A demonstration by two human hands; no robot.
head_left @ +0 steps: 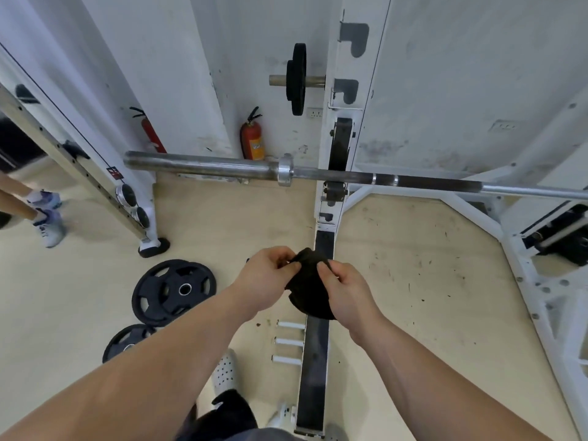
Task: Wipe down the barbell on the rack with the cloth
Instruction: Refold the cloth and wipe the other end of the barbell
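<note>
Progress on the wipe-down looks to be at its very start. Seen from a head-worn camera looking forward and down, two bare forearms reach in from 7 and 5 o'clock and meet just below the centre of the view. The left hand (265, 275) and the right hand (346, 294) each pinch a dark, bunched cloth (307, 283) between thumb and curled fingers, as if gathering or folding it. The cloth is held in the air between them, above the pale floor (413, 281) and the rack's dark base rail (315, 361).

The barbell (203, 167) lies level across the white rack (350, 68), at 12 o'clock from the hands and well apart from them. Its thick steel sleeve runs towards 9 o'clock and carries no plate. Past a bright collar, the thinner shaft crosses the upright and leaves the frame at 3 o'clock. The cloth touches no part of the bar, so no wiping appears to be done. How clean the metal is cannot be told.

Black weight plates (173, 289) lie on the floor at 8 o'clock. A red fire extinguisher (253, 140) stands by the wall behind the bar, and a small plate (297, 78) hangs on a peg at 12 o'clock.

What is left, by this reading, is the whole job: raising the cloth to the bar and rubbing along sleeve, collar and shaft.
</note>
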